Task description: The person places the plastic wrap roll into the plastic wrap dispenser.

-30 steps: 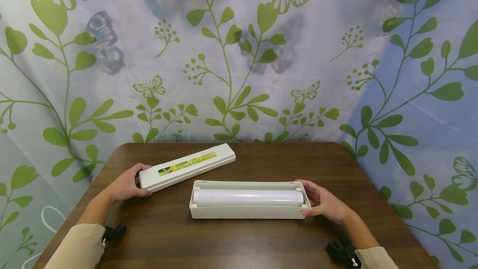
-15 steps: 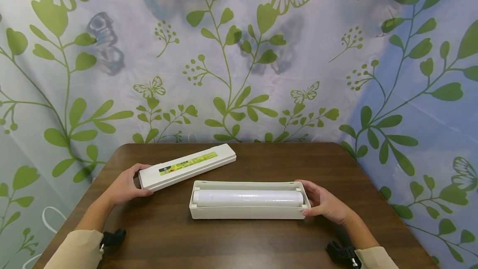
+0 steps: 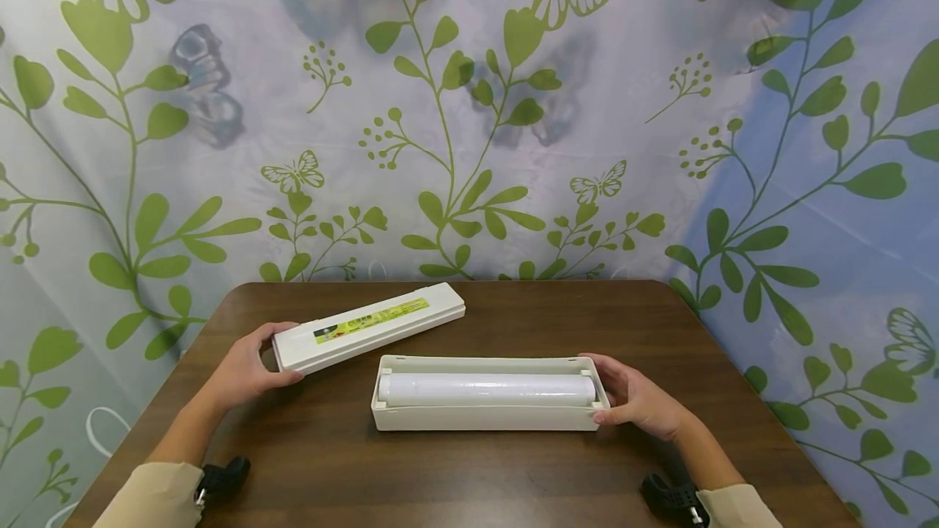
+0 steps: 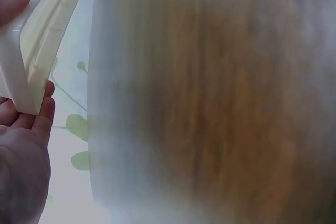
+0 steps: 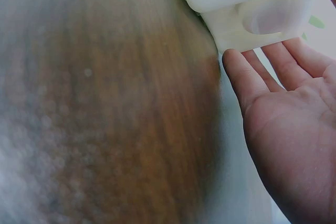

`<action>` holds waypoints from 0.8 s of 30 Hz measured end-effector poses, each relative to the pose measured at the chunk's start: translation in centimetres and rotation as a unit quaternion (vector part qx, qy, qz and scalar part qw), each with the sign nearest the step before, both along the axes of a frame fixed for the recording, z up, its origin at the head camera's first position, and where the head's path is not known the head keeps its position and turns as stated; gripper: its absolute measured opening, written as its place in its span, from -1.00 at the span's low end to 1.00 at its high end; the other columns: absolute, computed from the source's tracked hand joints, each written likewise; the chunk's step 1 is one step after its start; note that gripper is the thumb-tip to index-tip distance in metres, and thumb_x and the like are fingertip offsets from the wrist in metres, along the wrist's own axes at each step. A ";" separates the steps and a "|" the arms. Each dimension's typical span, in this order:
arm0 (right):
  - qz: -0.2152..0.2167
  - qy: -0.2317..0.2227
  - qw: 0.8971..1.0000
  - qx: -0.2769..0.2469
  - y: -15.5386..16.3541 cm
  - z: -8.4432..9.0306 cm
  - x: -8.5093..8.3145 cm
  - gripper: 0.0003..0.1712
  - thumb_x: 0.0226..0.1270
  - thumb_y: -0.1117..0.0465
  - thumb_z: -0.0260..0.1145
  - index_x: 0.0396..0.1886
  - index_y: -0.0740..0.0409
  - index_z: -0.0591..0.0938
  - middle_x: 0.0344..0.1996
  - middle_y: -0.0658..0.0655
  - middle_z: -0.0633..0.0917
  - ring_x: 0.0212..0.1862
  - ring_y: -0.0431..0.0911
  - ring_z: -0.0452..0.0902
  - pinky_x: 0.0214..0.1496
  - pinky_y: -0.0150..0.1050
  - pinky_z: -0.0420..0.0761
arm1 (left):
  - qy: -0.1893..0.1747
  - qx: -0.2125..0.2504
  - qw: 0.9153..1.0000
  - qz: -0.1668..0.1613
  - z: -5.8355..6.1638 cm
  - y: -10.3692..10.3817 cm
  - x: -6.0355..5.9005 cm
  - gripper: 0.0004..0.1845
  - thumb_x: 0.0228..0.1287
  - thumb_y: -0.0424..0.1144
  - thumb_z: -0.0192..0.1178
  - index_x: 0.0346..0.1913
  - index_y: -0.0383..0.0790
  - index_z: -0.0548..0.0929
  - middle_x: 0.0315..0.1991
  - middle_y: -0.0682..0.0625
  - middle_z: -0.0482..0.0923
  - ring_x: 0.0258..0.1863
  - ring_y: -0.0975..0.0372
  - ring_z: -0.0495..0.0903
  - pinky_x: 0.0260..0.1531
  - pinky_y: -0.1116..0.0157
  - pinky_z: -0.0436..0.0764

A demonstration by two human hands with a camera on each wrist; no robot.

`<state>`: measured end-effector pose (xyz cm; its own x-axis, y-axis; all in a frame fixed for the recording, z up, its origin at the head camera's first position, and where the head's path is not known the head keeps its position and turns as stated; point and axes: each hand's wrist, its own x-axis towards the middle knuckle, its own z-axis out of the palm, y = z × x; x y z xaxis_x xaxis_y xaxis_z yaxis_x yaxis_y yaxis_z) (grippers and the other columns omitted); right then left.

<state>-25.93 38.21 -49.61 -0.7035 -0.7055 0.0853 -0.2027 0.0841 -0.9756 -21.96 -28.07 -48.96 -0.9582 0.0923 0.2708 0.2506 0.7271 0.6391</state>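
A long white lid (image 3: 370, 328) with a yellow-green label lies slanted at the back left of the table in the head view. My left hand (image 3: 245, 371) grips its left end, thumb on the near side and fingers on the far side. In the left wrist view the lid (image 4: 52, 30) shows its hollow inner side. Nearer to me is the matching open white box (image 3: 484, 420), with a glossy white roll (image 3: 487, 389), like cling film, inside. My right hand (image 3: 645, 403) holds the box's right end between thumb and fingers.
Both things are over a brown wooden table (image 3: 469, 471) with rounded far corners. A curtain (image 3: 469, 104) printed with green leaves and butterflies hangs right behind it. A white cable (image 3: 99, 434) shows beyond the left edge.
My left hand and the lid have shifted very slightly to the right. The box, the roll and my right hand have stayed in place.
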 end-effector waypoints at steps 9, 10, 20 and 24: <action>-0.004 0.005 1.000 0.009 0.1 0.1 0.1 0.02 0.19 0.44 0.46 0.57 0.35 0.12 0.42 0.50 0.30 0.24 -0.18 0.52 0.13 -0.15 0.71 | 0.049 0.023 0.999 -0.004 0.0 0.6 0.2 -0.13 -0.11 -0.08 0.68 0.30 -0.23 0.51 0.14 -0.15 0.60 -0.05 0.52 0.46 -0.04 0.70 0.38; -0.004 0.007 1.000 0.009 0.1 0.1 0.1 0.02 0.19 0.44 0.46 0.57 0.34 0.12 0.42 0.51 0.29 0.25 -0.19 0.52 0.13 -0.15 0.71 | 0.055 0.026 0.998 -0.005 0.0 0.7 0.3 -0.13 -0.12 -0.10 0.69 0.30 -0.23 0.51 0.13 -0.14 0.60 -0.06 0.53 0.46 -0.04 0.70 0.39; 0.007 0.003 1.000 -0.004 0.1 0.2 0.1 0.03 0.18 0.47 0.46 0.57 0.36 0.11 0.43 0.55 0.26 0.27 -0.18 0.51 0.16 -0.16 0.69 | 0.096 0.101 0.989 -0.056 0.6 2.3 0.4 -0.13 -0.16 -0.36 0.68 0.31 -0.32 0.51 0.19 -0.21 0.57 0.04 0.58 0.46 0.09 0.77 0.36; 0.002 -0.003 1.000 0.001 0.1 0.2 0.0 0.05 0.16 0.45 0.47 0.57 0.35 0.10 0.44 0.52 0.27 0.28 -0.18 0.50 0.19 -0.19 0.67 | 0.099 0.117 0.986 -0.063 0.8 2.9 0.4 -0.13 -0.15 -0.40 0.67 0.32 -0.32 0.50 0.22 -0.22 0.54 0.06 0.54 0.46 0.09 0.75 0.38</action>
